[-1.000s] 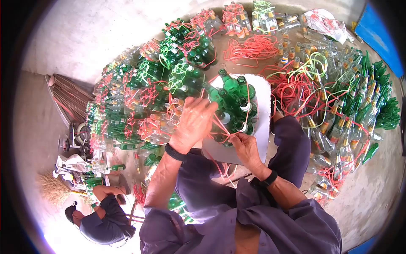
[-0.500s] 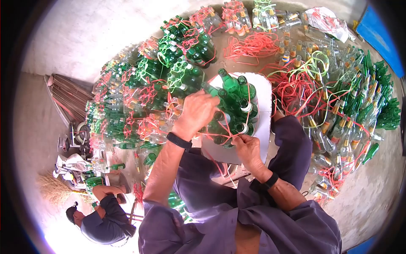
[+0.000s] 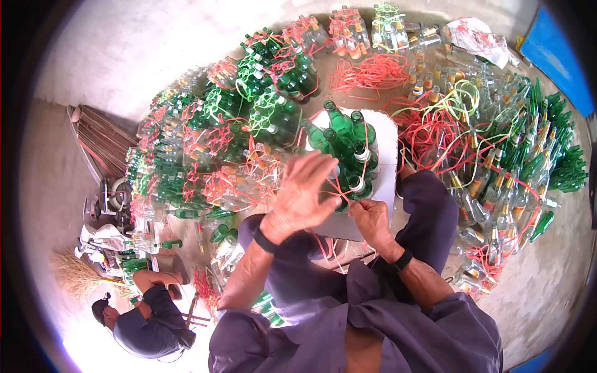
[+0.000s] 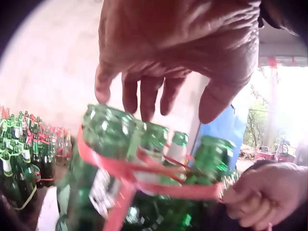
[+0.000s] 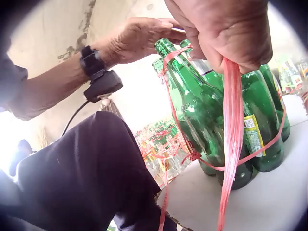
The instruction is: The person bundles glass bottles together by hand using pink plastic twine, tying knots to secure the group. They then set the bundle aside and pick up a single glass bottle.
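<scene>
The left hand (image 3: 303, 194) is blurred, and the right hand (image 5: 228, 31) hides the gripped part of the pink ribbon (image 5: 233, 115).

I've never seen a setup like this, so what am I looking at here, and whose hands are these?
There's no machine: these are one person's bare hands. The wide pictures come from a camera on the head, looking down; the other two come from cameras worn on the left and right wrists. A cluster of green bottles stands on a white board, with pink string around it. The right hand grips that string, while the left hand is open above the bottles, holding nothing.
</scene>
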The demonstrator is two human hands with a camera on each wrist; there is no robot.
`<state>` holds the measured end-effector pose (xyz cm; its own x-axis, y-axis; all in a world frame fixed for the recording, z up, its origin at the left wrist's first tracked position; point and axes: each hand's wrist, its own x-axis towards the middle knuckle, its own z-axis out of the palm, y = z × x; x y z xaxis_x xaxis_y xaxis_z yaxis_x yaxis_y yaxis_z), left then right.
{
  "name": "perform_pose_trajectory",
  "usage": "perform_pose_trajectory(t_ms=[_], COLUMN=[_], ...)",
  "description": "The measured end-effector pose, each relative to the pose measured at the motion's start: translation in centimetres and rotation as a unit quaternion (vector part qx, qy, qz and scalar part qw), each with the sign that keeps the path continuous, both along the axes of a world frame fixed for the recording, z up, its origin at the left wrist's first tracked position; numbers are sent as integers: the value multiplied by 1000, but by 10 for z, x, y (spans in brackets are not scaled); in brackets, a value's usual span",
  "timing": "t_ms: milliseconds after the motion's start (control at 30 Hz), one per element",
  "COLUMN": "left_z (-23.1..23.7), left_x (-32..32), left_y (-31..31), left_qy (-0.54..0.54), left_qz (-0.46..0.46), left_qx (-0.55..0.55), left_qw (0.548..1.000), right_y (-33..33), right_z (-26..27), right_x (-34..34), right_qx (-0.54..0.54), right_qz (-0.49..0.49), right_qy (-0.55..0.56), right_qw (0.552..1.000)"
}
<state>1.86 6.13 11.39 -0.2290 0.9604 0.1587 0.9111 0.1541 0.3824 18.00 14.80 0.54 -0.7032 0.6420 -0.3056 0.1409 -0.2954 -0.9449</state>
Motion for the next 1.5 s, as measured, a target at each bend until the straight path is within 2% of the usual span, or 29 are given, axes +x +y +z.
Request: perform_pose_trajectory(t_ms=[167,233,400,500,933,1100,1333,1433,1500], left_z=[-45,-47,-57,-59,-60,-60,-65,-67,-69], left_x=[19,27,29,31,33,33,32,32,33], left_y=[-8,-6,-5,-4,-7,-7,-8,-8,-8], left_qy=[84,112,114,114,93,83,77,89,88], left_qz=[49,79,89,103,129,135,144,147,150], left_qx=[-10,-9,10,16,46,63,82,100,108], left_qw=[995,990,989,988,986,985,983,980,979], right_y=[-7,-8,-6,-9,-17,-15,-10,-5,0], right_z=[-19,-25,-22,-19,-3,-4,11,-4,-7], right_x=[2,3,5,7,18,20,24,23,22], right_qx=[64,80,143,152,96,174,212,258,318], right_qz=[16,16,23,15,44,53,66,78,70], right_qy=[-6,-9,11,45,25,20,-2,-14,16], right_qw=[998,997,989,987,994,983,975,963,945])
